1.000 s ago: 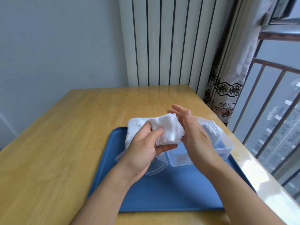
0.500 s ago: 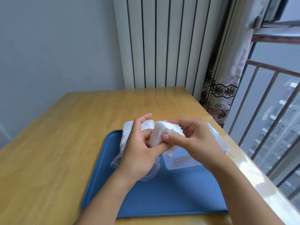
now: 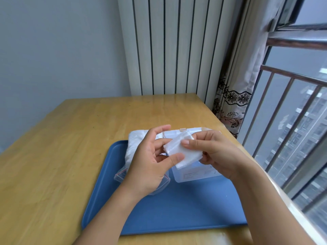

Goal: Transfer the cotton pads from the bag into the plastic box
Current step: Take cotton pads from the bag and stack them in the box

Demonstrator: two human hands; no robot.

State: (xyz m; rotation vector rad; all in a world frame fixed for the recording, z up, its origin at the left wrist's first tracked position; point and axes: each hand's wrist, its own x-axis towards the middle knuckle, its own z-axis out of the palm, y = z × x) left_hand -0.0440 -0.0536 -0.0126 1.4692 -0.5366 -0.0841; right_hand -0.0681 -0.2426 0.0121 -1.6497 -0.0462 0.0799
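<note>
Both hands are now holding the stack of cotton pads (image 3: 183,153) together, where half a second ago it was bunched between them. The left hand (image 3: 150,163) is pinching its near corner with thumb and curled fingers; the right hand (image 3: 214,154) is gripping it from 3 o'clock, thumb on top. The stack is hovering above the plastic box (image 3: 194,175), which is standing on the blue tray (image 3: 177,213). The bag (image 3: 134,152) is lying at 9 o'clock of the box. I think keeping the pads squared and lowering them flat is helping. The box label is too blurred for reading.
</note>
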